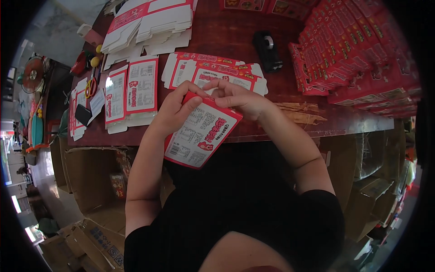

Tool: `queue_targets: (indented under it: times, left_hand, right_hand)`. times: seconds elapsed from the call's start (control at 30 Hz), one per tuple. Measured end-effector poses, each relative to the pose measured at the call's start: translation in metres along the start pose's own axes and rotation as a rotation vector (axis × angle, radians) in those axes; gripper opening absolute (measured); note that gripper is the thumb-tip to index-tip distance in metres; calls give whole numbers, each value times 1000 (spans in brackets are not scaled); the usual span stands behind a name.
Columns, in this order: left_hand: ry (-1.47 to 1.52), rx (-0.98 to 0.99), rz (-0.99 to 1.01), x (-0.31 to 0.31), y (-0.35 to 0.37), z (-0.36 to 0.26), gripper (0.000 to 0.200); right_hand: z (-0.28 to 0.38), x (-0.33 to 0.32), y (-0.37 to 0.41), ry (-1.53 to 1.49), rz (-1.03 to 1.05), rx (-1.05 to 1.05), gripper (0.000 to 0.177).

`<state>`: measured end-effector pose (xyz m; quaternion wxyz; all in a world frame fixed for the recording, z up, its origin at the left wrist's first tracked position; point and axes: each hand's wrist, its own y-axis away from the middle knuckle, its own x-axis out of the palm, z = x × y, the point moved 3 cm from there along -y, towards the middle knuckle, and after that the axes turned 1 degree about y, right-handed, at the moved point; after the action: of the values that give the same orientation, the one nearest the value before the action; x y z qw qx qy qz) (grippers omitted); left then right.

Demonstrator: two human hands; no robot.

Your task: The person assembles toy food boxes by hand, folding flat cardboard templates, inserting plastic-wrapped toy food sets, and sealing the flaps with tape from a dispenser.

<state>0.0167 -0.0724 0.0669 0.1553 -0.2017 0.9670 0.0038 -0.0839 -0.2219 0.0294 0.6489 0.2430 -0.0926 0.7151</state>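
A red-edged printed carton [199, 129] with a white text panel hangs tilted over the table's front edge, close to my body. My left hand [179, 109] grips its upper left edge, thumb lying along the top. At the carton's top end, my right hand [240, 99] has its fingers curled, with the thumb on the red edge; the flaps between the two hands are partly hidden. Just beyond them, flat unfolded cartons [217, 72] lie overlapped on the table.
A black tape dispenser [268, 52] stands farther back. Finished red boxes [344, 54] are stacked at right. More flat cartons [141, 86] lie at left, near yellow-handled scissors [92, 86] and a dark small object [83, 114]. Open cardboard boxes [97, 181] sit below the table edge [353, 129].
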Motion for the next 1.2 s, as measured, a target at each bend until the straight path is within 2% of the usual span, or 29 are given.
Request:
queue_targets:
  times: [0.07,0.1,0.17,0.23,0.27,0.33,0.43,0.53,0.63,0.73,0.83,0.93,1.07,1.17,1.2]
  left_hand:
    - [-6,64,-48,1,5,-6,19]
    - [-3,107,-168,-2,8,-4,20]
    - [-17,138,-418,-19,17,2,26]
    - [353,25,-698,-34,29,20,28]
    - [542,28,-786,-39,34,28,33]
    - [661,37,-797,-42,40,32,35]
    - [784,-15,-847,-38,46,47,40]
    - [858,-39,-880,-29,46,55,41]
    - [933,-54,-896,-26,47,65,41]
    - [992,-80,-905,-24,48,75,41]
    - [1012,-102,-898,-21,50,78,41]
    - [1022,-89,-891,-17,47,76,41]
    - [1035,-79,-897,-14,44,73,41]
    - [1022,-69,-890,-12,43,72,42]
    - [1021,-76,-891,-11,43,71,42]
  right_hand:
    - [-3,3,5,-161,-39,31,47]
    - [-1,-1,8,-198,-62,-12,40]
    - [9,-48,19,-78,-266,-157,36]
    - [13,-123,27,467,-798,-456,28]
    - [15,-158,38,733,-1044,-614,25]
    - [26,-187,61,1079,-1233,-430,23]
    - [18,-215,60,881,-1108,-131,24]
    - [11,-228,58,459,-1016,-118,19]
    - [-6,-232,55,554,-1114,-381,14]
    - [-19,-219,57,275,-1170,-686,15]
    - [-25,-208,56,4,-1097,-738,14]
    - [-51,-210,52,-370,-1047,-515,15]
    - [-42,-178,59,-184,-1133,-462,11]
    - [-12,-112,61,-2,-789,-445,10]
    - [-4,-95,61,174,-677,-448,10]
